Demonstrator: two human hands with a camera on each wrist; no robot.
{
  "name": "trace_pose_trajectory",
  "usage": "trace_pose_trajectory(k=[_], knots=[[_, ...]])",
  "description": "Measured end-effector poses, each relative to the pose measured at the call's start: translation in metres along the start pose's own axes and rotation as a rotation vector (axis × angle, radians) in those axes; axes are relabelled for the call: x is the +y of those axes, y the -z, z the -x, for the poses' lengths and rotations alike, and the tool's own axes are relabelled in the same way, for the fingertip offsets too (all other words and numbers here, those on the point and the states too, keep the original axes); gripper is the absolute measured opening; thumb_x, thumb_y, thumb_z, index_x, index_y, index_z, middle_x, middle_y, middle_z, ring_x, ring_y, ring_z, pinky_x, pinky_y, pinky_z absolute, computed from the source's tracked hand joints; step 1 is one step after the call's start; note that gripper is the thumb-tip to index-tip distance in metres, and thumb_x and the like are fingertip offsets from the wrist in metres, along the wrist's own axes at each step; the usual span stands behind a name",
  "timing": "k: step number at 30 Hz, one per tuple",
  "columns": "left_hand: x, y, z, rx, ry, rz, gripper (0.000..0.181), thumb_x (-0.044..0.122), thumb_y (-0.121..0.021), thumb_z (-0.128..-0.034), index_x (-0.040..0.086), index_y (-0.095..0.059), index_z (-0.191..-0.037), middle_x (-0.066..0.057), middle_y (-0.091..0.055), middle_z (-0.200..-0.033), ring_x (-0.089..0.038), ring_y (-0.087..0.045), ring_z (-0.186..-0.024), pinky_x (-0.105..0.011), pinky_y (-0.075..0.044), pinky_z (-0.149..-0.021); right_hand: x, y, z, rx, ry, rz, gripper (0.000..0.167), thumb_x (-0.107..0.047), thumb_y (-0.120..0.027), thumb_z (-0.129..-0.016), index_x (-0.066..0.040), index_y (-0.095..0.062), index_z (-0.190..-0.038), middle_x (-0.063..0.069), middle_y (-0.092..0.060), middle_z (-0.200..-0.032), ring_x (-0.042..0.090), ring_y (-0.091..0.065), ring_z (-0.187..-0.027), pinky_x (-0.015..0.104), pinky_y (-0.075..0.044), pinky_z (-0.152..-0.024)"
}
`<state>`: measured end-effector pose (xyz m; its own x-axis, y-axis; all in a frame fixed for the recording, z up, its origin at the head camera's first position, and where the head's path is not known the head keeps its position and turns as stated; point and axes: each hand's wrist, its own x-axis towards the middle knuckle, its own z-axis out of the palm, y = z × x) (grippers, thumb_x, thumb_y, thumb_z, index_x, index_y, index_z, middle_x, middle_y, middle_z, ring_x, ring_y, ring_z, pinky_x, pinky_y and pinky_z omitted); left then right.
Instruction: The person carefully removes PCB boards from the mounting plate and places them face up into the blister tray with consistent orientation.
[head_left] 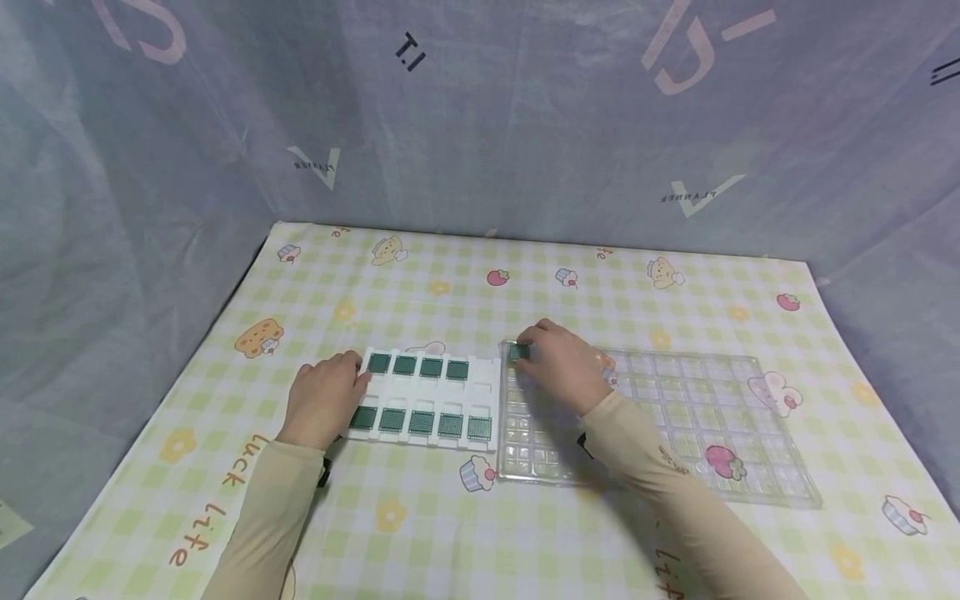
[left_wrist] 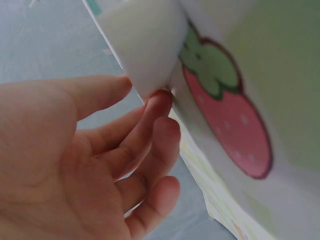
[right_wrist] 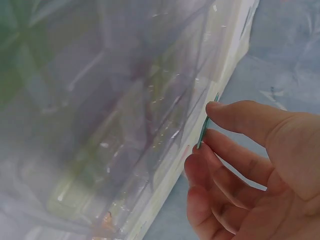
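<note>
A white tray [head_left: 431, 387] holds two rows of green circuit boards [head_left: 422, 422]. My left hand [head_left: 322, 398] grips its left end; in the left wrist view the thumb and fingertips of that hand [left_wrist: 110, 150] pinch the tray's white end [left_wrist: 145, 45]. My right hand [head_left: 564, 363] is over the top left corner of a clear compartment tray [head_left: 705, 400], pinching a small green board [head_left: 518, 352]. The right wrist view shows this board [right_wrist: 204, 125] edge-on between thumb and fingers of the right hand [right_wrist: 245, 160], beside the clear tray [right_wrist: 125, 125].
Both trays lie side by side on a checked tablecloth [head_left: 420, 525] with printed cakes, strawberries and flowers. Grey-blue fabric [head_left: 480, 125] hangs behind the table and at its sides. My right forearm crosses above the clear tray.
</note>
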<state>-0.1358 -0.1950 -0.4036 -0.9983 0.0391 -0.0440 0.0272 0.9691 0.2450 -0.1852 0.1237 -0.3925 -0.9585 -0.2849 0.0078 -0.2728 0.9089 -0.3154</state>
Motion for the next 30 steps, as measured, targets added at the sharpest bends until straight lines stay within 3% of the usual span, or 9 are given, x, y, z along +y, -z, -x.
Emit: trace_pose_trajectory(k=[12,30], knots=[[0.0001,-0.0009,-0.0007,-0.001,0.005,0.0,0.032,0.023,-0.059,-0.103,-0.004,-0.064,-0.12,-0.02,-0.073,-0.108,-0.037,-0.069,-0.096,-0.052,-0.046,-0.086,0.0056,-0.0057,-0.0053,0.002,0.043,0.013,0.032,-0.024,-0.079,-0.09,-0.007,-0.074,-0.117,0.008,-0.072,-0.114,0.025,-0.072,-0.105,0.041,-0.057,-0.094],[0.0002,-0.0002,0.0002,0.007,0.0,0.007,0.031,0.023,-0.059,-0.103,-0.003,-0.064,-0.119,-0.02,-0.073,-0.107,-0.037,-0.069,-0.095,-0.05,-0.045,-0.083,0.0074,-0.0076,-0.0065,-0.013,0.026,-0.013,0.033,-0.023,-0.078,-0.09,-0.009,-0.074,-0.119,0.007,-0.071,-0.118,0.026,-0.071,-0.109,0.044,-0.057,-0.095]])
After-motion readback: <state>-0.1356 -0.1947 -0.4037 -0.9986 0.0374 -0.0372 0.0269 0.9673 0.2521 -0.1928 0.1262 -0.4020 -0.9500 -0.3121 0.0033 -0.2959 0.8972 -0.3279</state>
